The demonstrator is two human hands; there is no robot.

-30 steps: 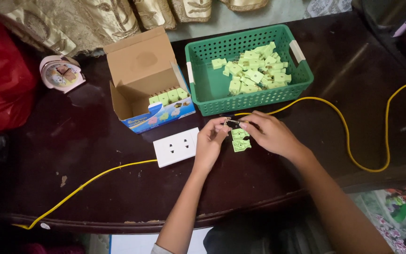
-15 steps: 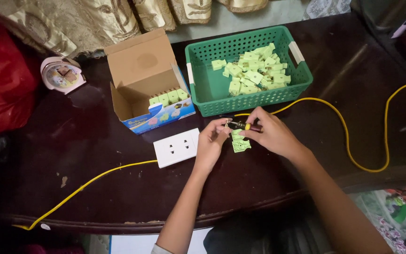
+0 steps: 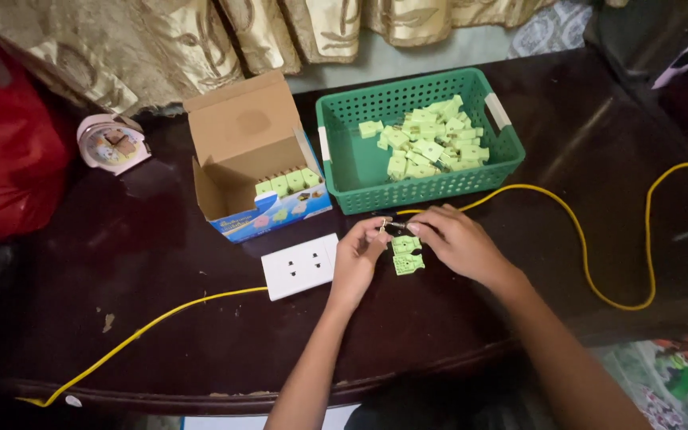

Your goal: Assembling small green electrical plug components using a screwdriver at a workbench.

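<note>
Your left hand (image 3: 360, 253) and right hand (image 3: 454, 243) pinch a small dark part (image 3: 396, 229) between their fingertips, over the dark wooden table (image 3: 161, 334). Two light green plastic pieces (image 3: 408, 255) lie just under your fingers, right beside the white wall socket plate (image 3: 302, 266). The green plastic basket (image 3: 344, 163) of more green pieces sits behind your hands.

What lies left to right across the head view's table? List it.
Red bag → small clock → open cardboard box → white socket plate → left hand → right hand → loop of yellow cable.
</note>
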